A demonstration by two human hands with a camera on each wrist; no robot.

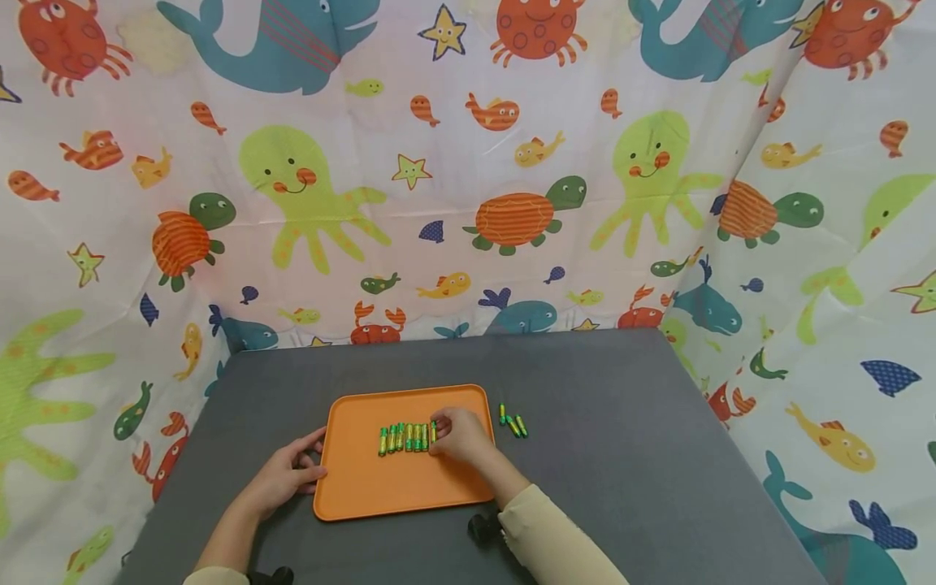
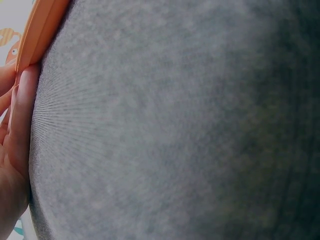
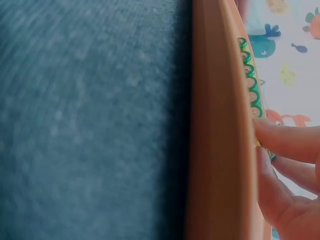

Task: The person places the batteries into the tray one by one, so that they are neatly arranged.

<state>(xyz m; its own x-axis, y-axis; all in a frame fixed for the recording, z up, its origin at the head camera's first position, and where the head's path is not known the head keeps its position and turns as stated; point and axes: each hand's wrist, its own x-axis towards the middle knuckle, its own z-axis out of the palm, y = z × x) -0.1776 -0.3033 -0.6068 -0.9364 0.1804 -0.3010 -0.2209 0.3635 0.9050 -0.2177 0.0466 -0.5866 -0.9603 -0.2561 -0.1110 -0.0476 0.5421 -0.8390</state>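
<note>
An orange tray lies on the grey table, with a row of green-and-yellow batteries standing side by side across its middle. At the row's right end, my right hand pinches one battery between thumb and fingers. The right wrist view shows the right hand beyond the tray's rim, partly hiding that battery; the row's round ends show above it. My left hand holds the tray's left rim, and the left wrist view shows its fingers at the tray edge.
Three loose batteries lie on the grey table just right of the tray. A curtain printed with sea animals hangs behind the table and along both sides.
</note>
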